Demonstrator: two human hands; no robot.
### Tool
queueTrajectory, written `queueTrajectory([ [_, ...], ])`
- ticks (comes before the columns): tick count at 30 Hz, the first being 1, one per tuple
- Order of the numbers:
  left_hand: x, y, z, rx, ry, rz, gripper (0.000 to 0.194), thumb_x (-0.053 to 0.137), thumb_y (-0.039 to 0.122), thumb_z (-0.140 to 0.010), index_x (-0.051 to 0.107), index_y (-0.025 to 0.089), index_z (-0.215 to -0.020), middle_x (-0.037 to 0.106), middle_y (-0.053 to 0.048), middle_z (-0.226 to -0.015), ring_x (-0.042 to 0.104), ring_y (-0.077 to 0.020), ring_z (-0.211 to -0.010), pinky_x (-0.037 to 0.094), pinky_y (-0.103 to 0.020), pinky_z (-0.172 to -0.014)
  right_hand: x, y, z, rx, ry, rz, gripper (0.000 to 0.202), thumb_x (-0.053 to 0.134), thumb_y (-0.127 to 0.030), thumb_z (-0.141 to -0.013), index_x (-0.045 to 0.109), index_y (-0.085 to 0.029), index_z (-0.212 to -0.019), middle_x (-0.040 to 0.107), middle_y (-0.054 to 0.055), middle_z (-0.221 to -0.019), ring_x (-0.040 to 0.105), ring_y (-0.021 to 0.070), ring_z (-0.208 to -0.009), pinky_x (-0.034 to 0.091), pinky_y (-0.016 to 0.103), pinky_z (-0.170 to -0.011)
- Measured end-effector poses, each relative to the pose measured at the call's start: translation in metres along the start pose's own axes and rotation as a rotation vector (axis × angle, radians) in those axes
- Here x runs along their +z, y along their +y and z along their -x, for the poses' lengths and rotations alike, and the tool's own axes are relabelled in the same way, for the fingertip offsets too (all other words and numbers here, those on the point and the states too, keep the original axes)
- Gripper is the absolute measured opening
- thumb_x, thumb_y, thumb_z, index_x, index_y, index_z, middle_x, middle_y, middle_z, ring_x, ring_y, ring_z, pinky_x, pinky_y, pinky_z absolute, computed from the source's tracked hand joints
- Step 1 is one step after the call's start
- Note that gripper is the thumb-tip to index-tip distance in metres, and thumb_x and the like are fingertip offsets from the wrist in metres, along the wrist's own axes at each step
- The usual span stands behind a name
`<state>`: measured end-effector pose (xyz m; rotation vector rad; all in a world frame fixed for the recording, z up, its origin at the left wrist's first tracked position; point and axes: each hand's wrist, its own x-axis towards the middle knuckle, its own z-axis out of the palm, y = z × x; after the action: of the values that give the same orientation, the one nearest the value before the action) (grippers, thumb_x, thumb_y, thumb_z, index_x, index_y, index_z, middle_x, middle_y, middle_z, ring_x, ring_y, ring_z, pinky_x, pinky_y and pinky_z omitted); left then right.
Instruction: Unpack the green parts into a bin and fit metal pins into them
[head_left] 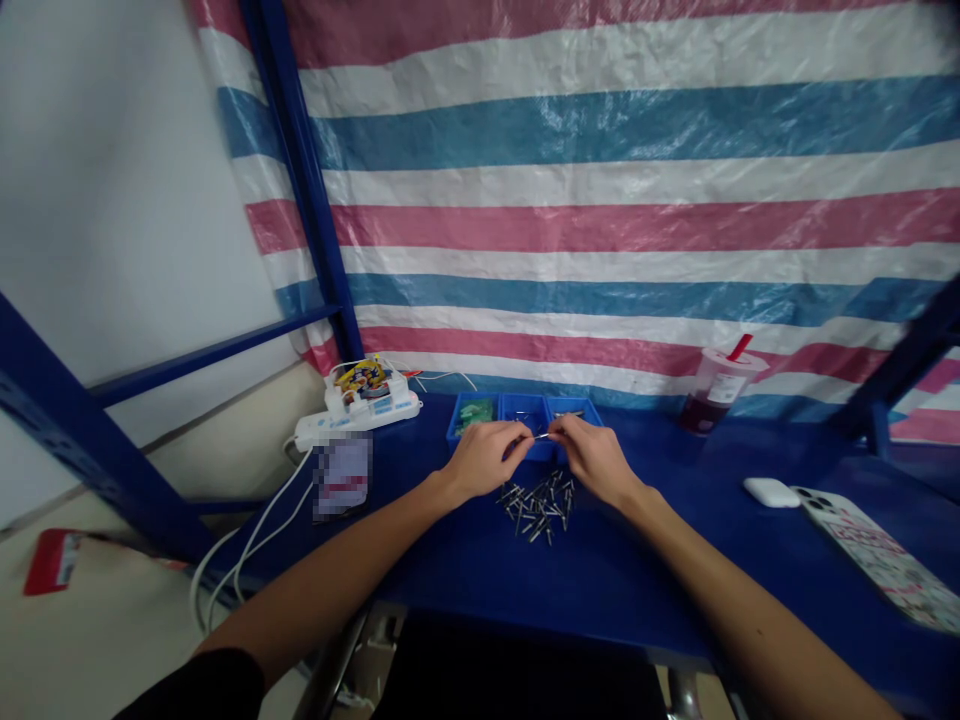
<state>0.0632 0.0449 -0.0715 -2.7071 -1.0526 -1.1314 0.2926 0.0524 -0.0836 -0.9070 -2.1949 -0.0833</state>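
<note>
You are finding nothing legible here: the white label [726, 388] on your drink cup [700, 412] is showing marks too small to read, your phone case [885, 560] is carrying indistinct pinkish print, the power strip [397, 408] is bearing faint bluish markings, and a pixelated item [343, 475] is staying unreadable.

A drink [709, 394] with a red straw [740, 347] stands far right, a phone [881, 555] near right, a white plug strip [360, 418] left.

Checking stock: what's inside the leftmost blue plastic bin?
Green material, too blurred to identify, shows in the leftmost blue plastic bin. The left hand covers part of its front; anything there or under the material is hidden.
</note>
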Motion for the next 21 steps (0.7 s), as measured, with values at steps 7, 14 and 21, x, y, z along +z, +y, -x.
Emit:
queueTrajectory([
  [7, -0.001, -0.001, 0.0, -0.024, 0.038, 0.033, 0.022, 0.05, 0.03, -0.102, 0.068, 0.019, -0.094, 0.067, 0.0, -0.074, 0.061, -0.0127, -0.065, 0.047, -0.026, -0.068, -0.003, 0.002, -0.001, -0.023, 0.086, 0.008, 0.02, 0.042, -0.021, -0.106, 0.062, -0.021, -0.104, 0.066, 0.005, -0.096, 0.065, 0.0174, -0.081, 0.048, 0.027, -0.073],
  [14, -0.001, 0.0, 0.001, 0.009, 0.121, 0.05, 0.021, 0.051, 0.029, -0.101, 0.067, 0.019, -0.092, 0.066, 0.001, -0.072, 0.06, -0.0121, -0.062, 0.046, -0.026, -0.067, 0.0, -0.003, 0.0, -0.039, 0.215, -0.018, 0.017, 0.047, -0.021, -0.104, 0.064, -0.023, -0.104, 0.065, 0.007, -0.102, 0.064, 0.0197, -0.09, 0.051, 0.03, -0.076],
  [21, -0.004, 0.001, 0.002, 0.139, 0.331, 0.099, 0.01, 0.058, 0.022, -0.095, 0.066, 0.019, -0.09, 0.063, 0.003, -0.063, 0.056, -0.0103, -0.053, 0.043, -0.024, -0.057, 0.0, -0.009, 0.001, -0.034, 0.33, -0.081, 0.013, 0.048, -0.021, -0.103, 0.061, -0.022, -0.104, 0.064, 0.007, -0.097, 0.062, 0.0194, -0.084, 0.049, 0.031, -0.071],
])
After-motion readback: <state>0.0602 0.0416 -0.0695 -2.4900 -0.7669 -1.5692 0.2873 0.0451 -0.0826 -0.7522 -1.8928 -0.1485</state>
